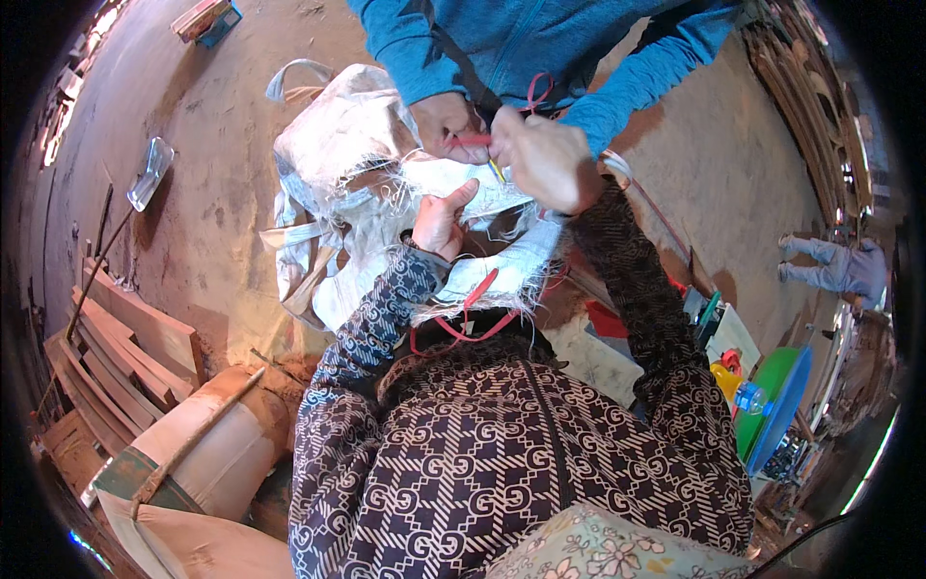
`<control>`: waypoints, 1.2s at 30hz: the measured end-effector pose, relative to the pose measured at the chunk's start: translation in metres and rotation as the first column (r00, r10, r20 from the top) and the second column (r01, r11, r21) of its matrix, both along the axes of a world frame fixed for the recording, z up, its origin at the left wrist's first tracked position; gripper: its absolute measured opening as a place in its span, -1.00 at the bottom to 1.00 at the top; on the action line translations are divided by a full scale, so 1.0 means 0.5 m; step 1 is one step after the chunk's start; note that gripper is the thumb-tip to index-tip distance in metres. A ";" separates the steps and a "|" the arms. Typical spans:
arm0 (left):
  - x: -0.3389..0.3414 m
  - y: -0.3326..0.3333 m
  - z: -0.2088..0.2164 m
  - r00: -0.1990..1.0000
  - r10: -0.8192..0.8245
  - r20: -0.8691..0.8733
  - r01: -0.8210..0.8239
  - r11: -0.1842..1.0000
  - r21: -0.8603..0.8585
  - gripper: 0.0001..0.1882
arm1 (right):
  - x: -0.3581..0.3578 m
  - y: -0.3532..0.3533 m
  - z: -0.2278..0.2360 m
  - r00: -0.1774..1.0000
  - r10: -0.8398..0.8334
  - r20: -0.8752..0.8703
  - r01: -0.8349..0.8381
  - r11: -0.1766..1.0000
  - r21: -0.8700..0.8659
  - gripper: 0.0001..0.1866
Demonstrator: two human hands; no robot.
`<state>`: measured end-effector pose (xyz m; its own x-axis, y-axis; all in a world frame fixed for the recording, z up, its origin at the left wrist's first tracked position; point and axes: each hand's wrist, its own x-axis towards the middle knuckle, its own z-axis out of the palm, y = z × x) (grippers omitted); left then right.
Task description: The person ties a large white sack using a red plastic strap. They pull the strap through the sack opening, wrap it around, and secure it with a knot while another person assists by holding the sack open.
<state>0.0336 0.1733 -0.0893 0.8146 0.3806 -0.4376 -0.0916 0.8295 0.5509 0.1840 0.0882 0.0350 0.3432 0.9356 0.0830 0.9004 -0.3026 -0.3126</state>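
Note:
A white woven sack with frayed edges lies between me and a person in blue. My left hand is closed on the sack's frayed edge, thumb on top. Slightly blurred, my right hand is closed at the end of a red strip. The other person's hand is at the strip's other end; that person's second hand is hidden behind mine. Just below my right fingers shows a thin yellow piece, its kind unclear. Another red strip loops through the sack's near edge.
Curved wooden boards and a large sack lie at the lower left. A clear plastic container is on the floor at left. Green and blue basins stand at right, near a distant person. Planks line the far right.

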 end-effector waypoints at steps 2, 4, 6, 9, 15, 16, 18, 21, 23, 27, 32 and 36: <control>-0.003 0.003 0.007 1.000 0.018 0.001 -0.018 0.999 -0.029 -0.75 | -0.001 0.001 0.002 0.997 -0.003 0.079 0.008 0.998 -0.064 -0.77; -0.005 -0.003 0.022 0.999 0.048 -0.008 -0.048 0.999 0.017 -0.75 | -0.002 0.002 0.005 0.989 0.008 0.147 0.010 0.992 -0.124 -0.75; -0.005 -0.004 0.027 0.998 0.063 -0.009 -0.062 0.997 0.040 -0.74 | -0.004 0.010 0.013 0.980 0.031 0.198 0.005 0.984 -0.179 -0.74; 0.001 -0.010 0.009 0.998 0.069 0.002 -0.069 0.997 0.023 -0.72 | 0.008 -0.006 -0.004 0.963 0.092 0.253 -0.065 0.991 -0.115 -0.70; 0.003 -0.013 -0.017 0.998 0.064 0.020 -0.064 0.998 0.005 -0.75 | -0.023 -0.067 0.021 0.998 0.056 -0.025 -0.051 0.982 0.184 -0.85; 0.002 -0.012 -0.018 0.999 0.047 0.019 -0.047 0.999 0.014 -0.76 | -0.043 -0.092 0.005 0.997 0.048 0.054 -0.057 0.981 0.184 -0.87; 0.001 -0.010 -0.012 0.991 -0.044 -0.124 0.040 0.999 -0.037 -0.77 | -0.075 -0.121 0.000 0.997 0.025 0.078 -0.039 0.981 0.189 -0.88; -0.005 -0.013 0.028 0.980 -0.183 -0.078 0.169 0.972 -0.162 -0.76 | -0.108 -0.143 0.018 0.997 -0.027 -0.066 0.037 0.987 0.158 -0.85; 0.003 -0.022 0.034 0.977 -0.211 -0.008 0.204 0.952 -0.228 -0.76 | -0.121 -0.160 0.027 0.987 -0.087 -0.133 0.098 0.992 0.076 -0.83; -0.007 -0.021 0.034 0.959 -0.280 -0.028 0.266 0.933 -0.243 -0.77 | -0.127 -0.189 0.002 0.976 -0.079 -0.204 0.101 0.990 0.101 -0.82; -0.021 -0.022 0.017 0.978 -0.193 0.075 0.202 0.967 -0.157 -0.80 | -0.114 -0.180 0.074 0.951 -0.050 -0.306 0.152 0.935 0.320 -0.84; -0.024 -0.026 0.013 0.984 -0.174 0.021 0.175 0.958 -0.227 -0.86 | -0.104 -0.148 0.050 0.980 -0.044 -0.194 0.093 0.963 0.252 -0.92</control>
